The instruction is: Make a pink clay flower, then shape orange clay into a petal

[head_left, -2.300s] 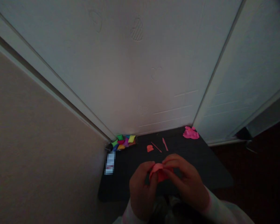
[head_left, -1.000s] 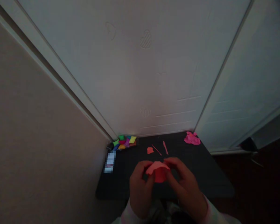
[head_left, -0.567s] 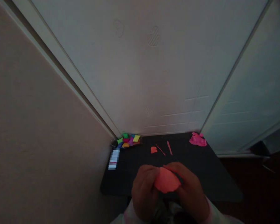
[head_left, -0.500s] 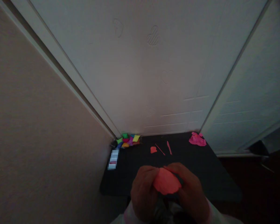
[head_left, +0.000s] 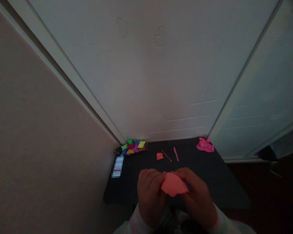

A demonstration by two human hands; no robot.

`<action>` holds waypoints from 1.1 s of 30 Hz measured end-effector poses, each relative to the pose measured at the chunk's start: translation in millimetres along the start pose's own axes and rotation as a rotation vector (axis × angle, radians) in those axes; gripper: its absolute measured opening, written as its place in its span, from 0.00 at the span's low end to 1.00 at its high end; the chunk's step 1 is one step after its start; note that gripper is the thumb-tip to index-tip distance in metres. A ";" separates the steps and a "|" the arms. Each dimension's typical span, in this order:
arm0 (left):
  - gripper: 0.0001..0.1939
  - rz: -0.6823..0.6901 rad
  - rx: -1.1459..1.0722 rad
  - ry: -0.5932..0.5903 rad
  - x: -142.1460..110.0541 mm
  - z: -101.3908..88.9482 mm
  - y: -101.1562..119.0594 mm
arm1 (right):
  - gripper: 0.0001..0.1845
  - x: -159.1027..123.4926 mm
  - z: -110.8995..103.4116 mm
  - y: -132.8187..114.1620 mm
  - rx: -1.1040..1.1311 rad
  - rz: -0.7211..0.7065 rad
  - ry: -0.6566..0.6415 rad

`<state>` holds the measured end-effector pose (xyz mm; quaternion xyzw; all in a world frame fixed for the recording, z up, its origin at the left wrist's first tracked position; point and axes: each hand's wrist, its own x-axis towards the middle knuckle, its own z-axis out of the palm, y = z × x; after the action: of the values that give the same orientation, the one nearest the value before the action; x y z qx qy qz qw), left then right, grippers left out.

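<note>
A flattened piece of coral-pink modelling clay [head_left: 174, 185] with an uneven edge is held up between my two hands, above the front of the dark table [head_left: 210, 182]. My left hand [head_left: 150, 191] pinches its left side, fingers curled. On the other side, my right hand [head_left: 197, 195] grips the right edge, with its fingers along the top and right. Beyond the hands lie a small coral clay lump [head_left: 159, 156], a thin pink stick [head_left: 166, 155] and a pink modelling knife [head_left: 176, 154].
Packets of coloured clay [head_left: 134, 147] sit at the table's back left corner, with a blurred white item [head_left: 118, 166] in front of them. A bright pink clay mass [head_left: 205, 145] lies at the back right. A white panel [head_left: 146, 81] rises behind the table.
The clay piece and both hands have risen slightly. The piece looks a little shallower from top to bottom, its lower edge more tilted away. Both hands keep their hold.
</note>
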<state>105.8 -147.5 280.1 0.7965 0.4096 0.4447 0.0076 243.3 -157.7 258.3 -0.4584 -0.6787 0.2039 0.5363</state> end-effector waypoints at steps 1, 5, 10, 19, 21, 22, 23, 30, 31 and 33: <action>0.05 -0.004 0.014 0.008 -0.3 0.4 0.4 | 0.10 0.5 0.3 -0.3 -0.008 -0.007 -0.002; 0.04 -0.036 0.027 0.011 -1.8 0.6 1.0 | 0.08 1.6 1.5 -1.2 -0.012 -0.002 -0.024; 0.03 -0.063 0.038 0.039 -1.2 -0.3 1.0 | 0.10 0.8 2.9 0.5 0.007 0.030 -0.041; 0.10 -0.119 0.103 -0.099 -0.1 -2.0 1.5 | 0.09 0.2 4.6 0.2 0.015 0.116 -0.111; 0.10 -0.124 0.105 -0.124 -0.9 -2.8 1.9 | 0.10 0.5 4.6 -1.2 0.016 0.112 -0.118; 0.10 -0.129 0.106 -0.120 -1.4 -3.1 2.0 | 0.10 0.5 4.6 -1.8 0.019 0.110 -0.115; 0.10 -0.127 0.103 -0.115 -1.8 -3.4 2.1 | 0.11 0.3 4.6 -2.2 0.023 0.110 -0.111; 0.09 -0.116 0.016 -0.081 -2.7 -5.8 4.3 | 0.11 0.5 4.4 -3.3 0.021 0.107 -0.193; 0.09 -0.142 -0.002 -0.107 -2.5 -6.2 4.6 | 0.10 1.4 3.7 -3.6 -0.009 0.104 -0.196; 0.09 -0.210 -0.044 -0.185 -2.4 -7.1 4.6 | 0.09 3.5 2.0 -4.5 -0.059 0.092 -0.193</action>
<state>103.1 -154.6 284.4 0.7865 0.4785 0.3748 0.1092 239.7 -156.5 263.0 -0.4829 -0.7112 0.2515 0.4447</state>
